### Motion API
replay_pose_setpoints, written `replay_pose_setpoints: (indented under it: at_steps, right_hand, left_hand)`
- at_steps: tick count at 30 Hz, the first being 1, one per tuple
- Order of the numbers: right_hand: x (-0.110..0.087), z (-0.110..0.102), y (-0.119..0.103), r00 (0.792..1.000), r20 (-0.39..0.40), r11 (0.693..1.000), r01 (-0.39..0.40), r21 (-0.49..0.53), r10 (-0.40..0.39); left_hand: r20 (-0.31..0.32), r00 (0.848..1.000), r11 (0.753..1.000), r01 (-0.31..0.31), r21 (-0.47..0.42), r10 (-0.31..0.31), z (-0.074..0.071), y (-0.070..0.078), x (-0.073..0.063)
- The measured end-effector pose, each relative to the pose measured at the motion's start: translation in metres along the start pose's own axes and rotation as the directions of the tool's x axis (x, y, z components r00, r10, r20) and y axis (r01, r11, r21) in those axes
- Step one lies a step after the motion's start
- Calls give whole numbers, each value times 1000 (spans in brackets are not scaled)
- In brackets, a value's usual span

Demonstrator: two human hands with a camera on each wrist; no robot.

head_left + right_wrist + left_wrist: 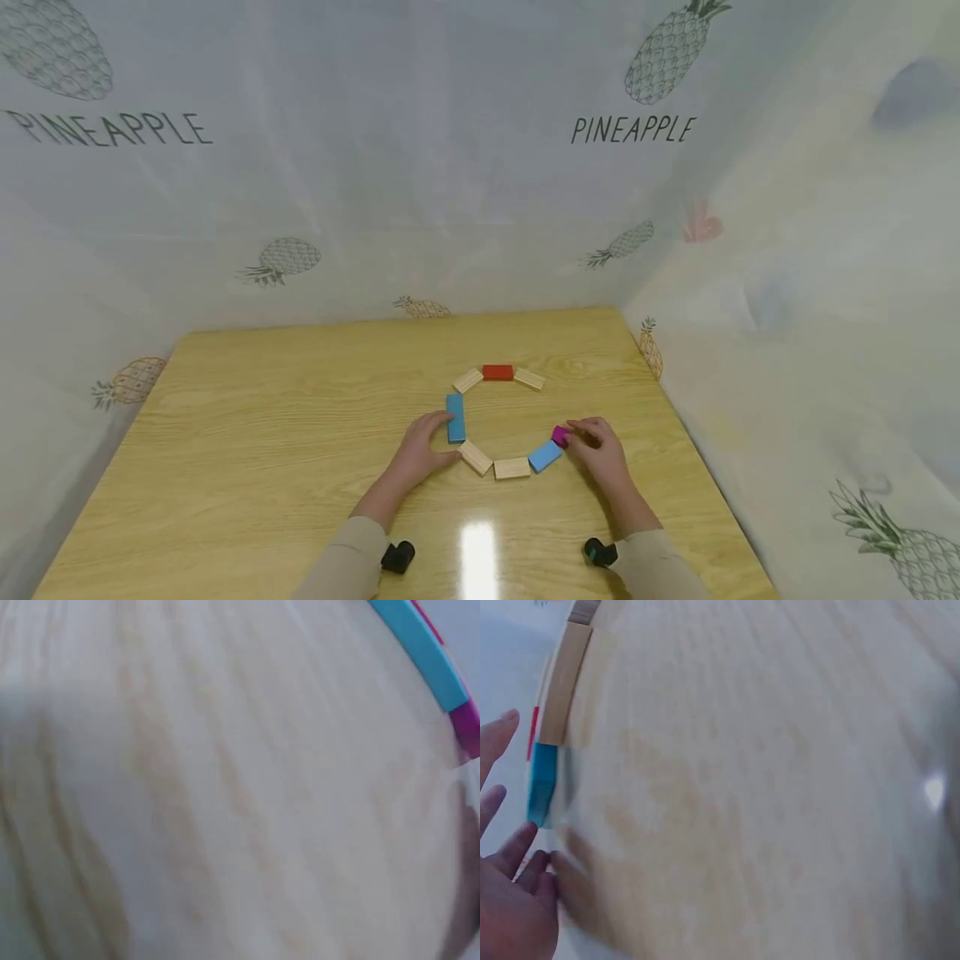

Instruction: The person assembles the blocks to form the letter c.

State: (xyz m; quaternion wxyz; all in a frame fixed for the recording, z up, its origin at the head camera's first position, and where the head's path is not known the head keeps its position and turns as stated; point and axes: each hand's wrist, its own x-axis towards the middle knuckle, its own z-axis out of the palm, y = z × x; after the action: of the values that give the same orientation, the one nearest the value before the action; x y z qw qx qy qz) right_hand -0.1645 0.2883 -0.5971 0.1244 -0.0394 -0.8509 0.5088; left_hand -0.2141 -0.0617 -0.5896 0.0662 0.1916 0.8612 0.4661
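right hand (600, 450) pinching magenta block (560, 435), ring gap beyond

Wooden counter (262, 433) in a curtained corner

Pale curtains (450, 167) printed with pineapples and "PINEAPPLE" hang behind and right; a light glare (478, 550) shines on the wood.

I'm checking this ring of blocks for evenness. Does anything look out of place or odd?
The ring is incomplete: a gap remains on its right side between the far plain block and the magenta block, which the right hand holds. The other blocks lie flat, end to end.
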Motion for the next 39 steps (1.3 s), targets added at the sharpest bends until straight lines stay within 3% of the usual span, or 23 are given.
replay_pose_setpoints:
  at_steps: [4, 8, 17, 22, 25, 35, 39]
  right_hand:
    - [7, -8, -11, 997, 80, 1000, 19, -20, -17]
    - [19, -18, -30, 984, 157, 991, 97, -87, -83]
    - [47, -38, -69, 945, 226, 946, 275, -169, -234]
    - [58, -46, -84, 907, 243, 882, 401, -249, -344]
    - [62, -52, -93, 882, 255, 831, 463, -307, -397]
    - [75, -71, -112, 748, 308, 606, 660, -444, -588]
    - [75, -77, -116, 724, 320, 548, 679, -488, -611]
  left_hand:
    - [4, 1000, 1000, -7, 17, 7, -8, 6, -1]
    - [-16, 999, 997, -26, 69, 28, -20, 17, -1]
    - [-5, 998, 984, -62, 167, 64, -51, 41, -6]
    - [4, 996, 968, -85, 237, 87, -69, 54, -9]
    - [9, 993, 945, -117, 306, 121, -82, 61, -10]
    - [-17, 983, 891, -156, 427, 181, -124, 75, -17]
    - [-30, 980, 864, -159, 477, 197, -136, 79, -24]
